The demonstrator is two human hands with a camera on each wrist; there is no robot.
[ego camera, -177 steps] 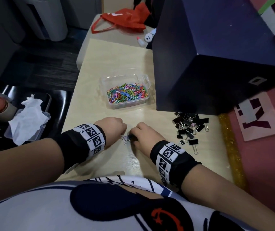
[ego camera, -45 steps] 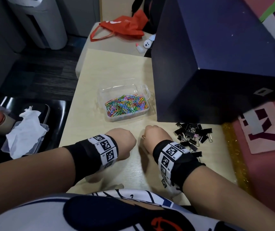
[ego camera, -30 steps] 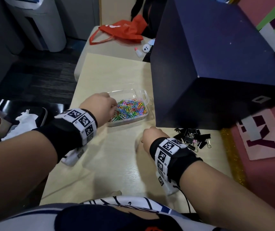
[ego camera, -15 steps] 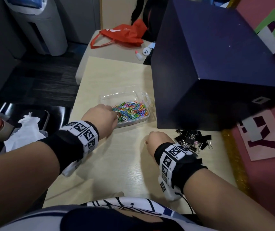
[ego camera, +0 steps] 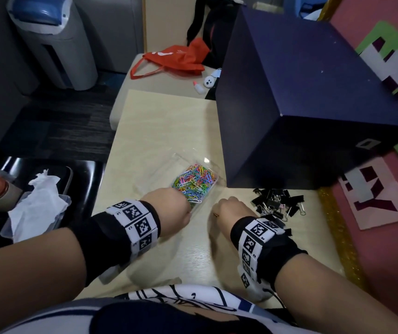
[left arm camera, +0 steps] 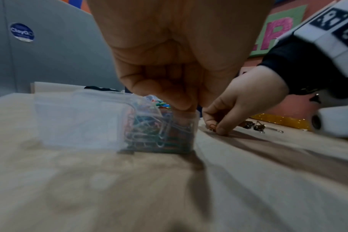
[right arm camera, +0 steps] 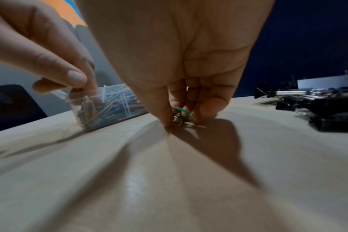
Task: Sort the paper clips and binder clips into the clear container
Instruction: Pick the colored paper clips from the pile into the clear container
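Right hand (right arm camera: 181, 87) pinches a few loose paper clips (right arm camera: 184, 117) against the table (ego camera: 159, 131) — clear container (ego camera: 194, 182), gripped at its near corner by the left hand (ego camera: 169, 208), lies just beside, to its left — binder clips (ego camera: 277, 201) unsorted on the right

In the head view, the left hand (ego camera: 169, 208) is covering the clear container's (ego camera: 166, 165) near corner and its own fingertips. The container is blurring in both wrist views. The right hand (right arm camera: 181, 78) is hiding most of its paper clips (right arm camera: 184, 117).
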